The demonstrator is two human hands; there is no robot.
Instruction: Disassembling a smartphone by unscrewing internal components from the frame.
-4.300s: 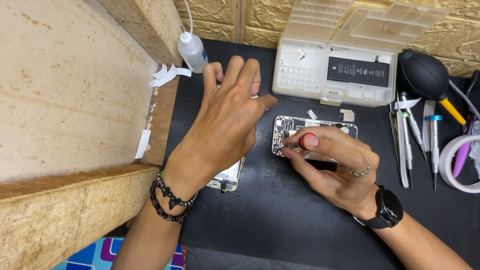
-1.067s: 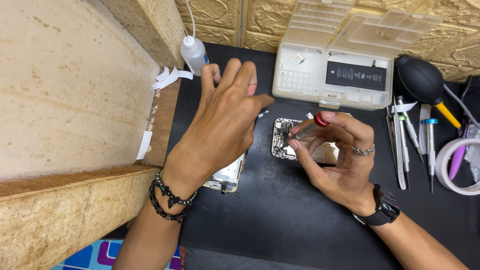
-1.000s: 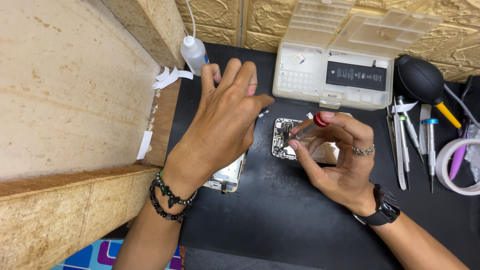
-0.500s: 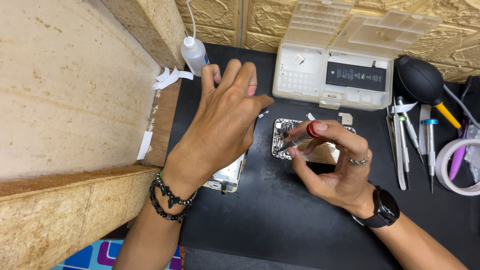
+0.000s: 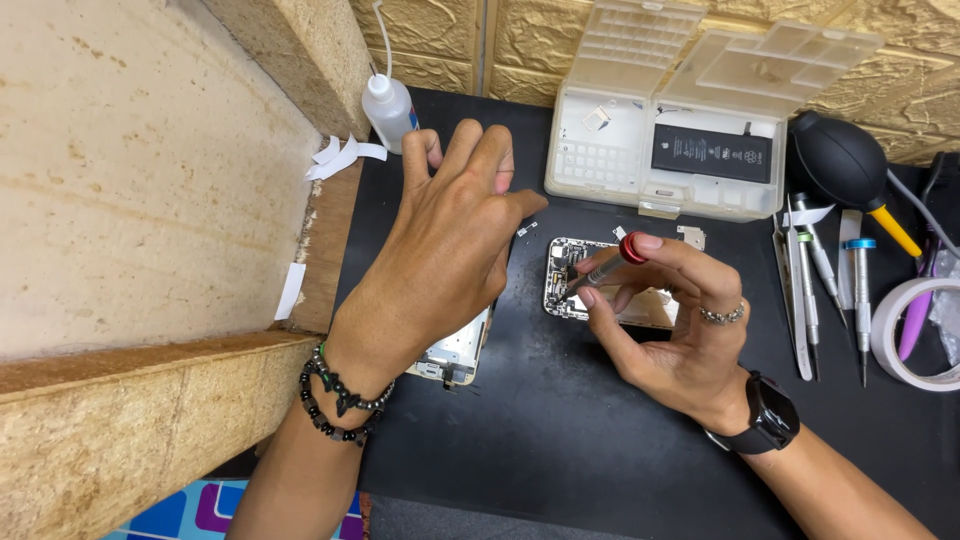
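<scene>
While the left hand (image 5: 440, 260) lay spread, holding nothing, over the pale screen panel (image 5: 455, 355), the right hand (image 5: 670, 320) pinched a red-capped screwdriver (image 5: 603, 270) above the opened phone (image 5: 580, 290); a translucent, rectangular plastic case (image 5: 640, 150) containing a black, flat battery (image 5: 712, 153) sat behind.

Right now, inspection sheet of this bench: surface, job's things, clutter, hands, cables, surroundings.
Surface: black work mat, a few small loose parts near its top.
Job's things: opened phone body with bare circuitry; red-capped precision screwdriver, tip on it; detached screen panel beside it.
Clutter: clear plastic parts box holding a black battery; white dropper bottle; black rubber air blower; tweezers and small screwdrivers; tape roll.
Hands: left hand spread over the screen panel; right hand pinching the screwdriver.
Cables: nothing seen.
Surroundings: tan stone-look wall.
</scene>
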